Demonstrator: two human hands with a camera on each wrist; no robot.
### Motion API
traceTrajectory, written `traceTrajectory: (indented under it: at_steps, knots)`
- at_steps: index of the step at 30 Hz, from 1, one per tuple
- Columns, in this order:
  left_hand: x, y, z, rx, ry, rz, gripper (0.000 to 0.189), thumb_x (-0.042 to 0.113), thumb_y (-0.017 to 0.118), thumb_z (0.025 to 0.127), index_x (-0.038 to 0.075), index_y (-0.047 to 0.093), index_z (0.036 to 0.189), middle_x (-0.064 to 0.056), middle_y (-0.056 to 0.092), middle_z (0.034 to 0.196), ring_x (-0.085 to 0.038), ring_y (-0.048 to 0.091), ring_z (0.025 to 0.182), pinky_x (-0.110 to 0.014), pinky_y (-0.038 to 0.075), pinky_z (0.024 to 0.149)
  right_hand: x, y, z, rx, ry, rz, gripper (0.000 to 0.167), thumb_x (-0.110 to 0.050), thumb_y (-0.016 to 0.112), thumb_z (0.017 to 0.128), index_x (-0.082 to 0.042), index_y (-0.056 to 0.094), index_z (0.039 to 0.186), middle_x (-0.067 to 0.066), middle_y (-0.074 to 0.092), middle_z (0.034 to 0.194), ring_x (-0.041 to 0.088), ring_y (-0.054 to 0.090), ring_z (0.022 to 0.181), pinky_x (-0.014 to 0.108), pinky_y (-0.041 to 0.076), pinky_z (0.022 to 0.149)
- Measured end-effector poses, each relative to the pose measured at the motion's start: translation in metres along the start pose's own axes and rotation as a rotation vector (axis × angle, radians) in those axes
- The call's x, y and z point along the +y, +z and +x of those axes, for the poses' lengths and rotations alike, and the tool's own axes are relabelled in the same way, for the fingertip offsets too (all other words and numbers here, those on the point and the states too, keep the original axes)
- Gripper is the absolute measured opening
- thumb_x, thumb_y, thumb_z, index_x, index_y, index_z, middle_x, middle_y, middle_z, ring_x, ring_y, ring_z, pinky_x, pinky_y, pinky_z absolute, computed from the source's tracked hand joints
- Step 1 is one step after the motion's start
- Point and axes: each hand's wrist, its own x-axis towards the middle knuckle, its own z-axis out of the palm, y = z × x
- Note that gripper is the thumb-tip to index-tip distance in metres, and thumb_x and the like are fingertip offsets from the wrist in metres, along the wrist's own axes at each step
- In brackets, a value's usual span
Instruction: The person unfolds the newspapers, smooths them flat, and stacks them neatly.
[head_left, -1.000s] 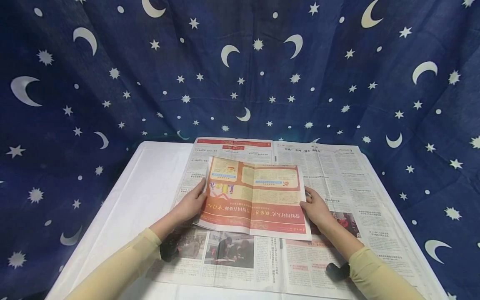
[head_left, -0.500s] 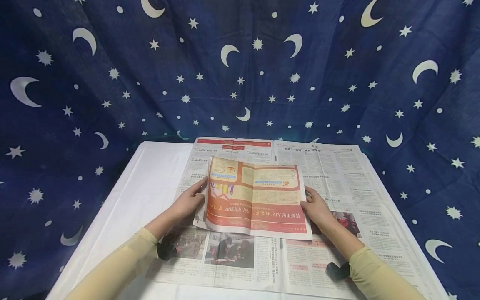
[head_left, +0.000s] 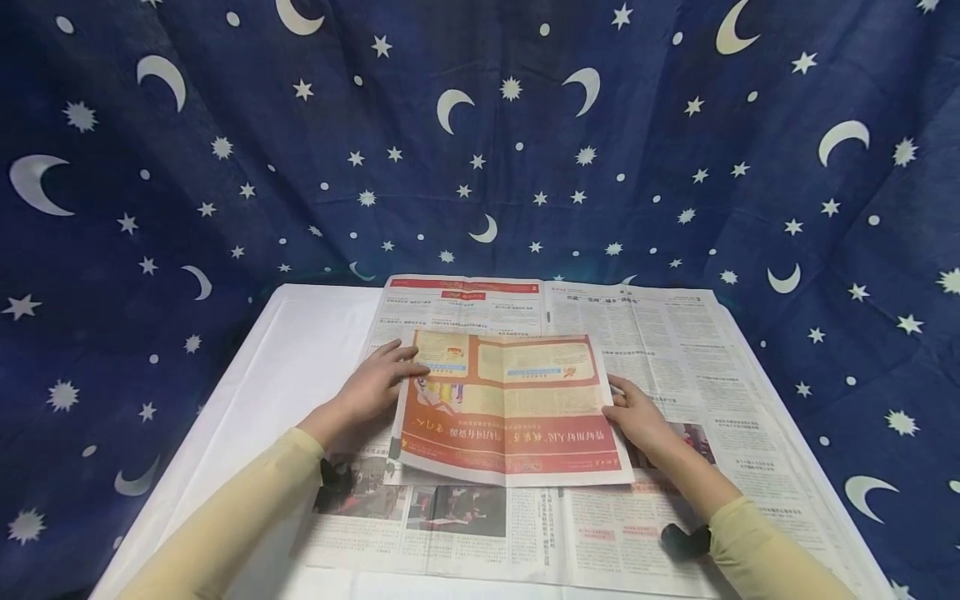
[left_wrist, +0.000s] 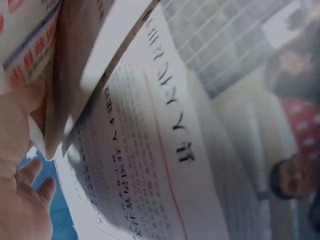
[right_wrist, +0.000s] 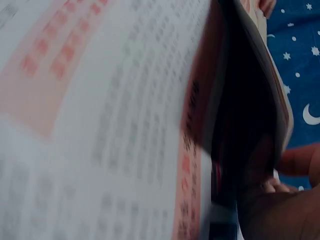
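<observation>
A folded newspaper (head_left: 504, 417) with red and orange print lies across the middle of the head view, a crease down its centre. My left hand (head_left: 369, 387) holds its left edge, fingers spread over the top near the far-left corner and thumb hidden beneath. In the left wrist view, the thumb of the left hand (left_wrist: 20, 135) is tucked behind a page edge while other fingertips stand free. My right hand (head_left: 637, 421) pinches the right edge. The right wrist view shows the right hand (right_wrist: 295, 200) at the paper's lifted side, layers parted in shadow.
Beneath lies a large spread newspaper (head_left: 675, 367) with text and photos, covering much of the white table (head_left: 300, 342). A dark blue curtain (head_left: 480, 167) with moons and stars hangs behind. A black wrist device (head_left: 686, 542) sits under the right forearm.
My left hand has shifted up the left edge, its fingers now over the top sheet. The folded newspaper lies flatter and slightly nearer. My right hand keeps its hold.
</observation>
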Motion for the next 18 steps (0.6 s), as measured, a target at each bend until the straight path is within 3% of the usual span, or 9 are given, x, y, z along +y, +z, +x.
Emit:
traceTrajectory:
  at_steps: [3, 6, 10, 13, 15, 18]
  knots:
    - [-0.004, -0.001, 0.0, -0.009, -0.005, -0.054, 0.026, 0.021, 0.062, 0.103, 0.017, 0.075, 0.126, -0.016, 0.048, 0.154, -0.043, 0.028, 0.15, -0.06, 0.024, 0.12, 0.001, -0.006, -0.002, -0.02, -0.023, -0.032, 0.066, -0.013, 0.053, 0.105, -0.002, 0.021, 0.161, 0.027, 0.062, 0.128, 0.026, 0.07, 0.084, 0.037, 0.059, 0.071]
    - [-0.006, 0.0, 0.0, -0.017, -0.065, -0.145, 0.028, 0.015, 0.058, 0.103, 0.019, 0.074, 0.126, -0.014, 0.047, 0.155, -0.039, 0.028, 0.15, -0.059, 0.023, 0.12, 0.002, -0.012, -0.003, -0.008, -0.053, -0.083, 0.057, -0.018, 0.052, 0.107, -0.004, 0.032, 0.159, 0.021, 0.066, 0.121, 0.026, 0.068, 0.087, 0.035, 0.057, 0.072]
    - [-0.008, 0.001, 0.0, -0.01, -0.125, -0.264, 0.03, 0.015, 0.056, 0.104, 0.022, 0.071, 0.129, -0.009, 0.048, 0.156, -0.033, 0.032, 0.15, -0.056, 0.023, 0.121, 0.006, -0.018, -0.002, 0.043, -0.134, -0.2, 0.05, -0.017, 0.05, 0.108, -0.007, 0.04, 0.157, 0.021, 0.06, 0.133, 0.032, 0.065, 0.106, 0.039, 0.056, 0.084]
    - [-0.007, 0.001, 0.0, 0.01, -0.158, -0.322, 0.029, 0.025, 0.053, 0.107, 0.023, 0.07, 0.131, -0.006, 0.049, 0.155, -0.03, 0.035, 0.149, -0.053, 0.025, 0.121, 0.008, -0.02, 0.002, 0.047, -0.211, -0.257, 0.053, -0.017, 0.051, 0.108, -0.009, 0.037, 0.159, 0.024, 0.048, 0.148, 0.042, 0.057, 0.124, 0.05, 0.053, 0.095]
    - [-0.006, 0.0, 0.001, 0.029, -0.183, -0.353, 0.035, 0.035, 0.049, 0.109, 0.022, 0.068, 0.135, -0.005, 0.051, 0.154, -0.03, 0.038, 0.147, -0.052, 0.028, 0.12, 0.006, -0.021, 0.006, 0.032, -0.253, -0.268, 0.059, -0.025, 0.055, 0.107, -0.011, 0.035, 0.16, 0.024, 0.038, 0.155, 0.047, 0.048, 0.135, 0.057, 0.05, 0.1]
    - [-0.003, -0.003, 0.002, 0.064, -0.209, -0.403, 0.046, 0.046, 0.045, 0.108, 0.02, 0.062, 0.142, -0.004, 0.054, 0.151, -0.029, 0.043, 0.144, -0.052, 0.032, 0.118, -0.001, -0.021, 0.012, 0.001, -0.36, -0.259, 0.065, -0.027, 0.061, 0.104, -0.007, 0.034, 0.159, 0.025, 0.031, 0.157, 0.052, 0.038, 0.14, 0.066, 0.042, 0.105]
